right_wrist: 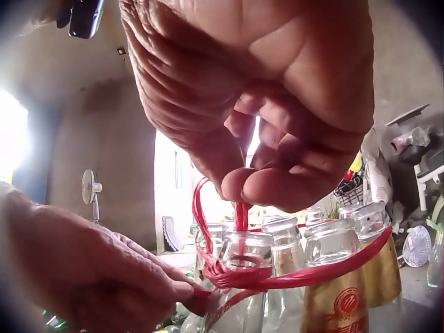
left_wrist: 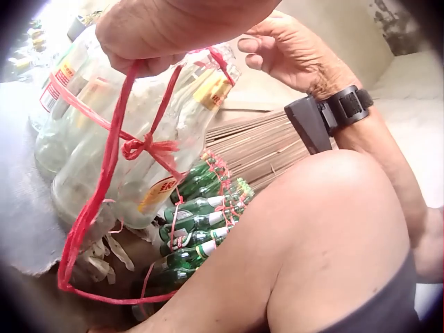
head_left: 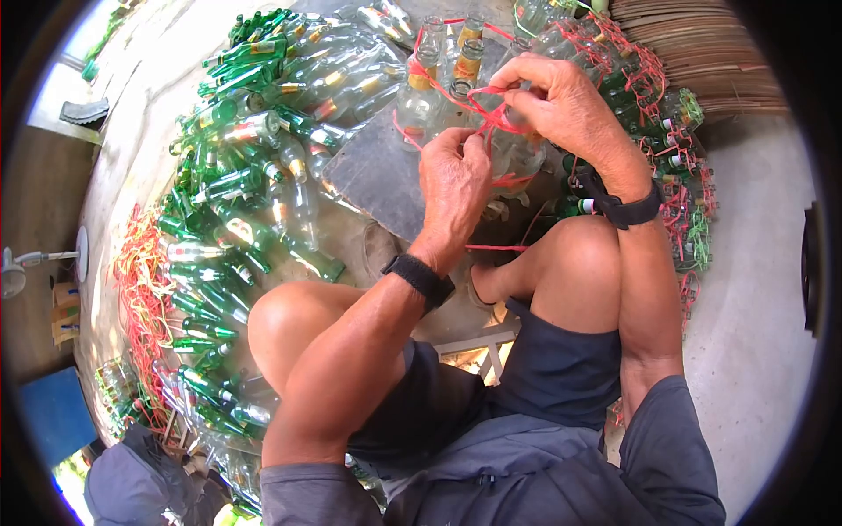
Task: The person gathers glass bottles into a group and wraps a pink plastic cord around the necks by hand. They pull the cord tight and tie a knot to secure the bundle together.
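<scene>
A bundle of clear glass bottles (head_left: 419, 103) with yellow-and-red labels stands upright, red plastic string (head_left: 495, 114) round the necks. My left hand (head_left: 456, 180) pinches the string beside the bundle. Above the bottle mouths my right hand (head_left: 570, 110) pinches a strand between thumb and forefinger. In the right wrist view the string (right_wrist: 239, 276) loops round one bottle neck, with my right hand (right_wrist: 257, 104) over it and my left hand (right_wrist: 90, 270) at lower left. A knotted red string (left_wrist: 149, 147) crosses the bottles' sides in the left wrist view.
Many loose green bottles (head_left: 232, 184) and clear bottles lie to the left, near a heap of red string (head_left: 140, 289). Tied green bottles (left_wrist: 201, 222) are stacked at the right. A dark slab (head_left: 377, 171) lies under the bundle's side. My bent knees are close below.
</scene>
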A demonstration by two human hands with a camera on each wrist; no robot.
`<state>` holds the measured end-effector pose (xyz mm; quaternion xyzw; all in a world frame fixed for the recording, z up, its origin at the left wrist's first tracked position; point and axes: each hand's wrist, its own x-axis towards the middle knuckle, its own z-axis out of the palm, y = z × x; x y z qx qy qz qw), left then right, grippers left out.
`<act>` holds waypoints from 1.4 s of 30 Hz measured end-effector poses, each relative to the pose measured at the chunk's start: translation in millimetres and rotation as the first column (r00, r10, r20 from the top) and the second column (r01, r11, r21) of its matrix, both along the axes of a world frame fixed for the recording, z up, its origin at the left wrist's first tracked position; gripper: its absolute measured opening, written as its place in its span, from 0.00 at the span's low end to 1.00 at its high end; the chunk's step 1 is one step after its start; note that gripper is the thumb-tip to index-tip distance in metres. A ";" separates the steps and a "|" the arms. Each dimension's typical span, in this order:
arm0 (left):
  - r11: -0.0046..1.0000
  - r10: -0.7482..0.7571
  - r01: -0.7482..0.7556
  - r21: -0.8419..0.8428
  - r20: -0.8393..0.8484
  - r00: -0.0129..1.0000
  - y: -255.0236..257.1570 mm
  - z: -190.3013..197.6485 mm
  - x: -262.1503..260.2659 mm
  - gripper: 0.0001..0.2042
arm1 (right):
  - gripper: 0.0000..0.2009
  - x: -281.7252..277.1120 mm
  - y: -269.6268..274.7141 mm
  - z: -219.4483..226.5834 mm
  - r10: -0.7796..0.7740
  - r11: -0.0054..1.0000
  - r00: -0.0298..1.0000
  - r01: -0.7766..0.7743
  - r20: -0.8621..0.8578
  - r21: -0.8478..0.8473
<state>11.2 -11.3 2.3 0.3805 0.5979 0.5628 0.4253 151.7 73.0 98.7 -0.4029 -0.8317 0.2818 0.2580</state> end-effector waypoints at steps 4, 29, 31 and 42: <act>0.996 -0.072 0.064 -0.062 -0.130 0.989 -13.3 -1.4 -15.8 0.15 | 0.10 2.9 2.6 -6.6 0.073 0.974 0.996 -0.082 0.049 0.209; 0.649 -0.761 0.712 -0.268 -0.203 0.617 -100.6 42.7 -34.7 0.14 | 0.11 62.7 -12.7 5.1 0.007 0.998 0.948 0.014 0.318 -0.061; 0.625 -0.781 0.731 -0.275 -0.211 0.588 -101.2 37.1 -33.5 0.14 | 0.13 73.1 -8.1 -6.1 -0.018 0.997 0.931 0.044 0.366 -0.064; 0.645 -0.734 0.625 -0.440 -0.584 0.346 -95.7 6.1 -11.7 0.12 | 0.20 86.4 -2.6 -48.3 -0.139 0.792 0.953 0.271 0.270 -0.547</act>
